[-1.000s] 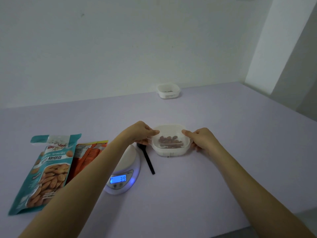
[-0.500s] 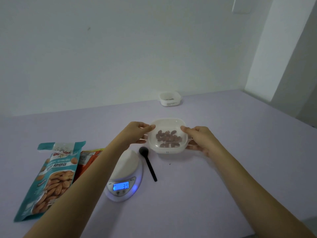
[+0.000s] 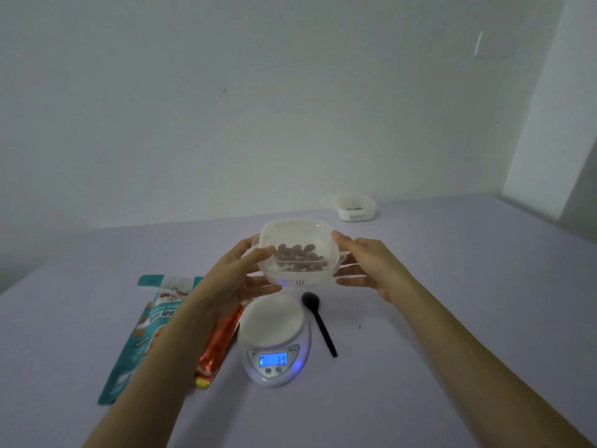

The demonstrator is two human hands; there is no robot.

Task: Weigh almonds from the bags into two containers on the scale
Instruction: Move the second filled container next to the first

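Container [image 3: 300,231] translucent smooth plastic, scale [image 3: 273,321] glossy wht plastic, spoon [image 3: 319,321] matt blk, teal bag [image 3: 129,357] glossy film, table [image 3: 420,253] matt.

Below and left of the grip, the left forearm [image 3: 161,367] covered the middle of the teal almond bag [image 3: 129,357], cutting its printed name short, and hid most of the orange bag [image 3: 221,342] beside it. Both forearms ran off the bottom edge. Where the left hand [image 3: 239,279] and right hand [image 3: 368,266] pinched the held container [image 3: 290,227], the fingers beneath it showed only as blurs through its cloudy wall. Just below the grip, the scale [image 3: 274,321] read 39 on its display [image 3: 274,359], any decimal point too small to tell. Beyond the grip to the right, the far container [image 3: 355,208] held dark contents too small to identify.
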